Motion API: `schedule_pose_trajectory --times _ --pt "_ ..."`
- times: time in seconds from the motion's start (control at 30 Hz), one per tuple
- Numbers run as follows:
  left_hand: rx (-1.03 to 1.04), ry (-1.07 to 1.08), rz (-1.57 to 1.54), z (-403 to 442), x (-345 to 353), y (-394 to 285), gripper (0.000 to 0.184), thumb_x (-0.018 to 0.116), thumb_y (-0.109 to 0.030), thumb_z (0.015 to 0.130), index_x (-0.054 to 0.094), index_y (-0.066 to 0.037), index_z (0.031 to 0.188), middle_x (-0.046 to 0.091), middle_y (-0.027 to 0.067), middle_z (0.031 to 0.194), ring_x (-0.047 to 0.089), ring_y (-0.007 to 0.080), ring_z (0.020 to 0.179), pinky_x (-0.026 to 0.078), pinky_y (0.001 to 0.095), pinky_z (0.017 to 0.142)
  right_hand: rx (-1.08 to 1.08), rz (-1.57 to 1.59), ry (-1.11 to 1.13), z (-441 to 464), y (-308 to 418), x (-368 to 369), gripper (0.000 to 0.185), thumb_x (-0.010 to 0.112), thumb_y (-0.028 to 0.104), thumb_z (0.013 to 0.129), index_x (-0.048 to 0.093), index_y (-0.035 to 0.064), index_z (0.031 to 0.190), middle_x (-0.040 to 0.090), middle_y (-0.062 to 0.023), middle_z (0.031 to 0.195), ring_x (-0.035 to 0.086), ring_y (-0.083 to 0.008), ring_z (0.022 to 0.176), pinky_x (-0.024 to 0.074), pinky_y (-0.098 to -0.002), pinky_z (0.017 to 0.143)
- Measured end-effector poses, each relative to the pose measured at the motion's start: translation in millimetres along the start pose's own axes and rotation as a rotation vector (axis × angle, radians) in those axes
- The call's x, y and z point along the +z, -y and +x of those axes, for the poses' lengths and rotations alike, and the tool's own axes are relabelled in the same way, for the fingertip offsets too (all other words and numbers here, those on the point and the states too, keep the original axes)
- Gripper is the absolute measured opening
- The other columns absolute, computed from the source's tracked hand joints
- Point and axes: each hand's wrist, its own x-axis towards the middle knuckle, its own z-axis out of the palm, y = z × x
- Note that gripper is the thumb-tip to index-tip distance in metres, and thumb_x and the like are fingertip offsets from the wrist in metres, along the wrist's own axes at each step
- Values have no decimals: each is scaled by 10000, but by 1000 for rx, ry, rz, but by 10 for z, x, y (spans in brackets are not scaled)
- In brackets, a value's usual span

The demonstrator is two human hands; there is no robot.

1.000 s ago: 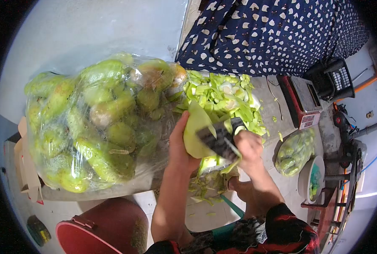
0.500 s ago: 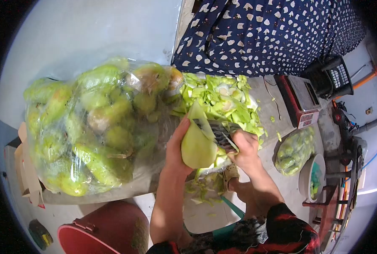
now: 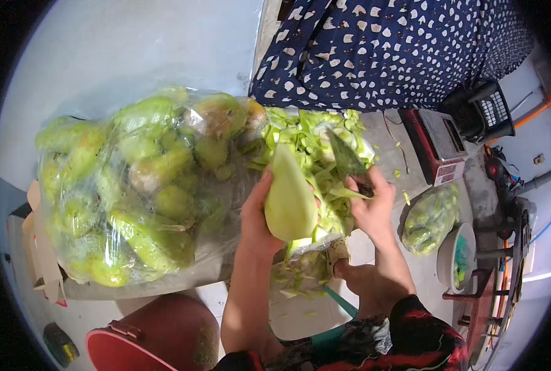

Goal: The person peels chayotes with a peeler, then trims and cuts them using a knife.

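My left hand is wrapped round a peeled pale green fruit, its narrow end pointing up. To its right, my right hand grips a dark knife, whose broad blade points up and to the left, away from the fruit. A strip of green peel hangs by the fingers of my right hand. Behind both hands lies a heap of green peelings on the grey table. Left of my left hand, a large clear plastic bag holds several unpeeled green fruits.
A red scale and a black basket stand at the right, near a bag of green pieces and a white basin. A red bucket is below the table. Patterned dark blue cloth hangs behind.
The knife has moved off the fruit to the right and now points up. My right hand has turned and shifted right. The fruit now stands more upright in my left hand.
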Motion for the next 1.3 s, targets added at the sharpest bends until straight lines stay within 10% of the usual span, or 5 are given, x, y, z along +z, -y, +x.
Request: schedule_pose_trajectory --times 0.23,0.3,0.77,0.97,1.3 --pt "130 -183 -27 26 -52 -57 479 433 -432 963 501 -61 1258 618 184 1063 617 372 987 526 535 794 79 -14 -30 198 70 -252 165 669 67 827 544 -31 872 653 -143 717 617 -190 645 483 -301 609" --pt "146 -191 -48 -36 -35 -90 465 445 -419 963 504 -56 1248 612 174 1087 606 360 1024 514 556 817 104 -226 233 368 -17 -322 217 660 82 772 510 -47 863 556 -283 728 530 -464 668 439 -439 610" --pt "398 -215 42 12 -162 -195 376 627 -389 880 515 -118 1115 601 114 968 624 321 879 518 520 810 196 -507 445 125 170 -924 223 645 116 762 580 -83 839 608 -284 712 631 -437 726 485 -465 650" --pt "338 -268 -56 103 -154 -43 309 600 -387 883 541 -128 1042 646 100 891 655 292 792 552 497 749 357 44 173 -443 386 -834 239 646 188 903 540 -24 869 538 -118 580 519 -127 518 410 -323 484" --pt "188 -174 -137 202 -6 357 267 545 -387 867 513 -183 1036 618 109 915 645 359 776 535 561 722 136 -52 87 -1294 1050 -489 244 653 134 901 478 3 795 551 -182 566 587 -304 468 431 -365 453"
